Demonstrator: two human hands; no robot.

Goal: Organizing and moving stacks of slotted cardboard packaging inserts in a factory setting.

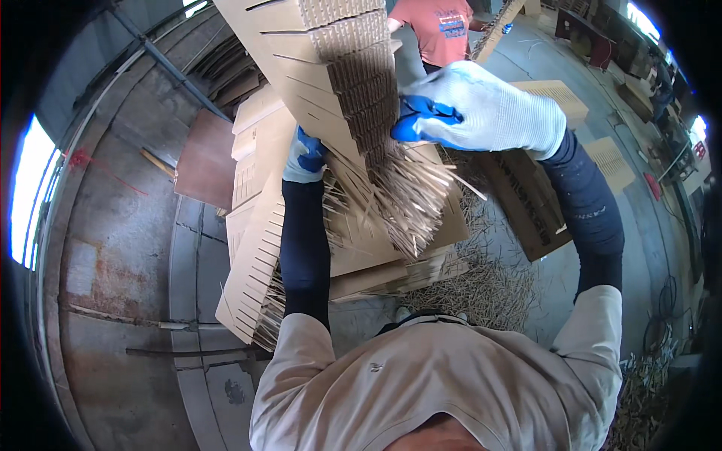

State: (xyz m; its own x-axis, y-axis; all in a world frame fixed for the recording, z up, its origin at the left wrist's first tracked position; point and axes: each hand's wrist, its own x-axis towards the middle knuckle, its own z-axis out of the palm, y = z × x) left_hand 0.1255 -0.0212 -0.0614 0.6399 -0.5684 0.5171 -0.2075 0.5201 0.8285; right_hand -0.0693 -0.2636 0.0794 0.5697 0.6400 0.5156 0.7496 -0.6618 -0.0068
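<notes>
A thick stack of slotted brown cardboard sheets (361, 90) stands tilted in front of me, its corrugated edges facing right. Thin cardboard strips (410, 203) fan out in a loose bunch from its lower end. Against the left side of that stack, low down, my left hand (307, 154) grips it, with some fingers hidden; it wears a white glove with blue coating. My right hand (474, 109), gloved the same way, is closed with curled fingers at the stack's right edge. Whatever lies inside those fingers is hidden.
More slotted cardboard (252, 255) lies to the left and beneath, with strips sticking out. Scrap strips (489, 289) cover the floor near my feet. A dark-sided cardboard stack (526, 203) lies at right. Beyond, a person in a red shirt (436, 30) holds a cardboard piece (496, 30).
</notes>
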